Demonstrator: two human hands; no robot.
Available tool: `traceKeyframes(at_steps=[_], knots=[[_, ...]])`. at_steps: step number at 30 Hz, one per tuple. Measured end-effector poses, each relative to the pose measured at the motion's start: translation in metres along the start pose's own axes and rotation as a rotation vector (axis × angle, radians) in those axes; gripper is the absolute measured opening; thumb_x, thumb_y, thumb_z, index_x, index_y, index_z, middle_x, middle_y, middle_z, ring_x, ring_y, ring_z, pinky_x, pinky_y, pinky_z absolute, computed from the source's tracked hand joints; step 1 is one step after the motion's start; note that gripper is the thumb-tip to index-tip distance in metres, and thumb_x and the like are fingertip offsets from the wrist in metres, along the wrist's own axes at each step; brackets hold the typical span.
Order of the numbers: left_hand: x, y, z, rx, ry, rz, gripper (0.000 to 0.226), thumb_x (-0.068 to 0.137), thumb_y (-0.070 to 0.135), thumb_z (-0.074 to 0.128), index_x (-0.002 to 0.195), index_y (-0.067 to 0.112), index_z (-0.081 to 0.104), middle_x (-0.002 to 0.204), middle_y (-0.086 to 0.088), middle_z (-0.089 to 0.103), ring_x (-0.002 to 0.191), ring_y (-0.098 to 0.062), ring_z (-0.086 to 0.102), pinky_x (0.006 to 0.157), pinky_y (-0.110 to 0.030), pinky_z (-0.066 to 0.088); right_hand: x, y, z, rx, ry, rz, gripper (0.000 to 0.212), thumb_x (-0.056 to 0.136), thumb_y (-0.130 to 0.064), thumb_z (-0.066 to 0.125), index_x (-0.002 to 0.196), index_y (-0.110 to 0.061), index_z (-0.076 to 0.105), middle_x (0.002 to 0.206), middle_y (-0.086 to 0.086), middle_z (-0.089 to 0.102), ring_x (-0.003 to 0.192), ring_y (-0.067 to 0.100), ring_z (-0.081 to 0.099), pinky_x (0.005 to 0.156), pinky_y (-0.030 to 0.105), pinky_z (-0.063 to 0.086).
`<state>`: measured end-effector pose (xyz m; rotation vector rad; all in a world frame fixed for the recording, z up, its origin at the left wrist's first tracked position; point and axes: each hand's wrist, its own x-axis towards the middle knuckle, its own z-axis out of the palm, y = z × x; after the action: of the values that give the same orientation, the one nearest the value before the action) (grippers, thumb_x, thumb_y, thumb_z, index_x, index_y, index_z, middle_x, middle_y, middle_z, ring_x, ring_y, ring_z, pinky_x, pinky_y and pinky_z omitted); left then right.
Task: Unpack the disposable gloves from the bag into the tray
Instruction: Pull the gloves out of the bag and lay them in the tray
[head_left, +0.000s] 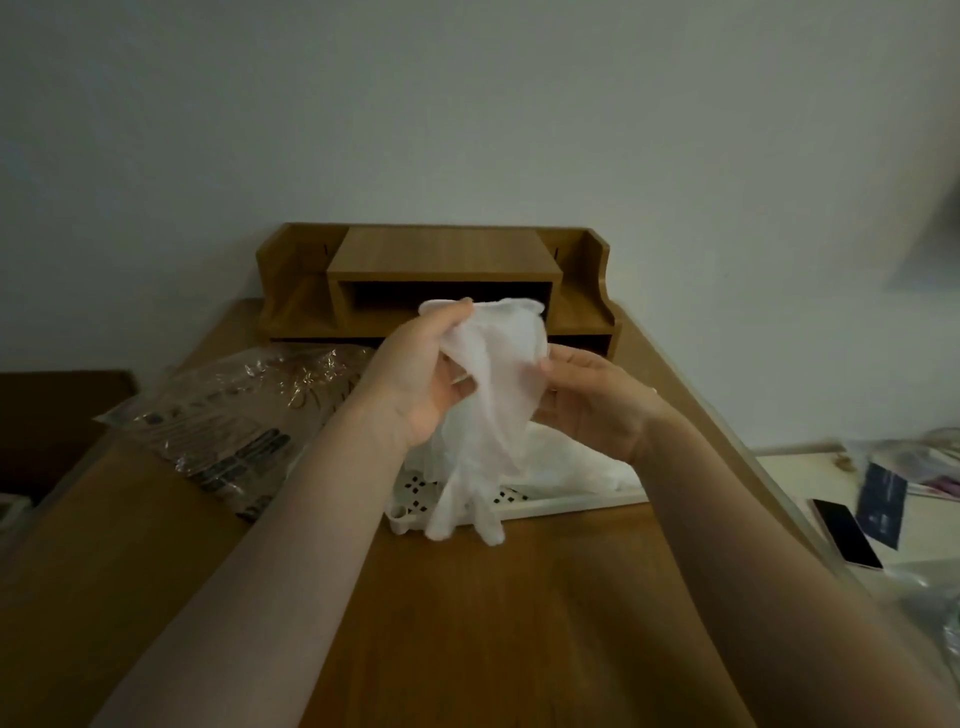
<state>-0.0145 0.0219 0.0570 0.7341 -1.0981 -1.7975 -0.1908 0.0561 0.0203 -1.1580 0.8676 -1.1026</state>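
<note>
head view | faces forward-down | close over wooden desk (467, 623)

Bare desk (519, 623) lies open before the tray (571, 503); the bag (234, 415) crowds its left, the organizer (436, 280) walls its back.

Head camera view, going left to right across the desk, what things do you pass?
Clear plastic bag → left hand → disposable glove held up between both hands → right hand → phone on the side surface.
</note>
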Motion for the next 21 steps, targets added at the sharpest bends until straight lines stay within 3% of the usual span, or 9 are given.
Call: traceKeyframes(at_steps=[3,5,7,9,12,16,19,21], knots=[[-0.001,-0.008,-0.009,-0.104,-0.134,-0.014,0.017,0.087,0.025,0.056,0.086,0.013,0.067,0.080,-0.005,0.070,0.081,-0.021,0.066,0.079,-0.037,0.052,-0.002,-0.007,-0.002,-0.119,0.117,-0.015,0.027,0.084,-0.018,0.062,0.103,0.001,0.061,0.095,0.010,0.064,0.088,0.024,0.062,0.082,0.035,0.054],[0.003,-0.018,-0.019,-0.151,-0.240,-0.017,0.024,0.080,0.032,0.061,0.091,0.012,0.067,0.091,-0.008,0.067,0.087,-0.023,0.064,0.079,-0.038,0.052,-0.002,-0.015,0.001,-0.350,0.155,-0.021,0.021,0.089,-0.015,0.060,0.099,0.002,0.065,0.089,0.012,0.065,0.079,0.024,0.059,0.079,0.036,0.053],[0.010,-0.023,-0.030,-0.115,-0.281,-0.077,0.043,0.069,0.042,0.072,0.098,0.012,0.064,0.095,-0.008,0.065,0.087,-0.023,0.064,0.077,-0.037,0.054,-0.002,-0.024,0.006,-0.656,0.192,-0.038,0.019,0.092,-0.015,0.059,0.078,-0.009,0.070,0.070,0.006,0.063,0.064,0.017,0.055,0.068,0.027,0.050],[0.016,-0.023,-0.035,0.064,-0.290,-0.117,0.060,0.060,0.045,0.083,0.106,0.011,0.064,0.094,-0.005,0.067,0.084,-0.020,0.065,0.071,-0.034,0.055,0.000,-0.030,0.005,-0.920,0.203,-0.016,0.022,0.091,-0.021,0.060,0.073,-0.018,0.070,0.063,0.003,0.061,0.056,0.010,0.052,0.061,0.022,0.044],[0.017,-0.019,-0.030,0.508,-0.215,-0.130,0.058,0.069,0.036,0.079,0.119,0.015,0.060,0.104,-0.002,0.070,0.093,-0.020,0.067,0.077,-0.035,0.055,0.006,-0.031,0.002,-1.161,0.195,0.054,0.015,0.091,-0.023,0.061,0.080,-0.022,0.070,0.068,-0.007,0.062,0.058,0.001,0.055,0.058,0.015,0.040],[0.017,-0.031,-0.011,1.050,-0.082,0.001,0.044,0.078,0.031,0.074,0.118,0.024,0.057,0.106,0.004,0.063,0.096,-0.015,0.062,0.084,-0.036,0.054,0.015,-0.026,0.002,-1.134,0.189,0.066,0.021,0.091,-0.034,0.058,0.085,-0.019,0.072,0.079,0.002,0.067,0.069,0.012,0.060,0.064,0.019,0.048],[0.023,-0.039,-0.012,0.996,0.052,0.054,0.017,0.092,0.029,0.056,0.106,0.023,0.063,0.102,0.002,0.064,0.096,-0.015,0.060,0.082,-0.032,0.050,0.015,-0.026,-0.006,-1.059,0.057,0.189,0.034,0.090,-0.043,0.056,0.090,-0.013,0.072,0.082,0.009,0.067,0.070,0.020,0.061,0.069,0.027,0.050],[0.024,-0.041,-0.018,0.903,0.093,0.051,0.016,0.095,0.026,0.050,0.101,0.023,0.064,0.098,0.002,0.065,0.097,-0.016,0.060,0.084,-0.033,0.048,0.009,-0.028,-0.021,-1.003,-0.068,0.321,0.032,0.088,-0.040,0.060,0.095,-0.011,0.072,0.091,0.008,0.071,0.082,0.024,0.068,0.078,0.031,0.055]])
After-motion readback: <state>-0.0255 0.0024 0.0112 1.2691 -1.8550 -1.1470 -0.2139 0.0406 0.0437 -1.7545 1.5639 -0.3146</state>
